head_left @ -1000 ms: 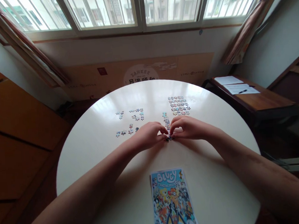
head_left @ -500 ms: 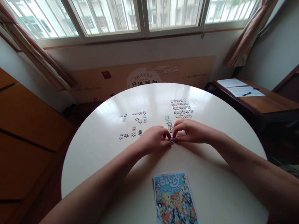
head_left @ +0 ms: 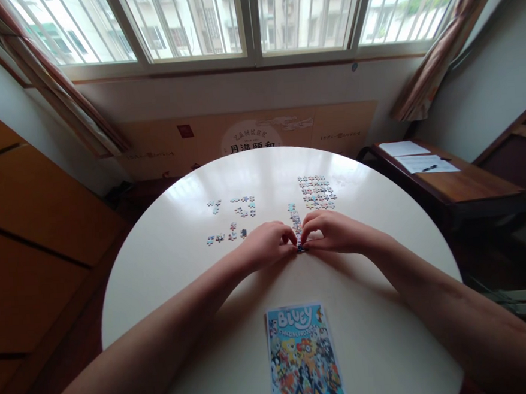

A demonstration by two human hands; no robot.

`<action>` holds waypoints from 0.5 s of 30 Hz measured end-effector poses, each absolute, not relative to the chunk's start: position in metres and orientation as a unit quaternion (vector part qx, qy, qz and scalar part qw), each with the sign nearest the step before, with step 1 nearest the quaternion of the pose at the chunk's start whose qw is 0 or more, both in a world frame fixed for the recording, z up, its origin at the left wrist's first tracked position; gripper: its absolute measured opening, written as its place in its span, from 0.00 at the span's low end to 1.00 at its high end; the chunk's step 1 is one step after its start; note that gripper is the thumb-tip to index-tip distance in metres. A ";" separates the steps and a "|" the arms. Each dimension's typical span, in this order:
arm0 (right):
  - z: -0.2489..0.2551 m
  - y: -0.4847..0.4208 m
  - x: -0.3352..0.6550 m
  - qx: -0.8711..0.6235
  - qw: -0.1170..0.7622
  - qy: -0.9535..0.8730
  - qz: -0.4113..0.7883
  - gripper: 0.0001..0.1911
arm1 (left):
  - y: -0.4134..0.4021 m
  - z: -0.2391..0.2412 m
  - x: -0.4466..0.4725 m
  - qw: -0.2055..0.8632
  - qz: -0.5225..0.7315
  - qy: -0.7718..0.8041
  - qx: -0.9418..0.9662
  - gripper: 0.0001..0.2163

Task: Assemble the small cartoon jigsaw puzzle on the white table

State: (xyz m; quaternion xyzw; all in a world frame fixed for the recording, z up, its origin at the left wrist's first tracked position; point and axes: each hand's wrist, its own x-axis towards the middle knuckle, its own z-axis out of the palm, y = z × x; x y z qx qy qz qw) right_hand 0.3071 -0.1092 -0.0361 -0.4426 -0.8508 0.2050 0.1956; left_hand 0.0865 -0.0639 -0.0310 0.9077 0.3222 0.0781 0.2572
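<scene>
A narrow strip of joined jigsaw puzzle pieces point(head_left: 296, 220) runs away from me near the middle of the round white table. At its near end lies a dark puzzle piece point(head_left: 301, 249). My left hand point(head_left: 273, 242) comes in from the left, with its thumb and fingertips closed at that dark piece. From the right, my right hand point(head_left: 326, 231) pinches at the same end of the strip. The fingertips partly cover the pieces, so how the dark piece joins the strip is hard to see.
Several loose and partly joined puzzle pieces point(head_left: 246, 207) lie to the left. A block of pieces in rows point(head_left: 317, 192) sits at the back right. Close to me is a Bluey picture sheet point(head_left: 303, 356) on the white table point(head_left: 201, 345). A wooden side table point(head_left: 478, 183) holds papers.
Both hands stay at the near end of the strip, with only slight finger movement. The whole view has shifted a little, and the loose pieces look unmoved.
</scene>
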 end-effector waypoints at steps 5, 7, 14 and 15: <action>-0.037 -0.109 0.307 -0.444 0.198 -0.850 0.204 0.03 | -0.063 -0.030 0.086 0.274 0.080 0.326 0.901 0.06; -0.037 -0.109 0.307 -0.446 0.200 -0.848 0.204 0.03 | -0.062 -0.030 0.085 0.280 0.078 0.326 0.900 0.06; -0.036 -0.109 0.307 -0.439 0.202 -0.850 0.210 0.04 | -0.063 -0.030 0.086 0.268 0.073 0.337 0.900 0.09; -0.037 -0.109 0.308 -0.439 0.202 -0.850 0.210 0.04 | -0.064 -0.031 0.086 0.263 0.073 0.339 0.900 0.09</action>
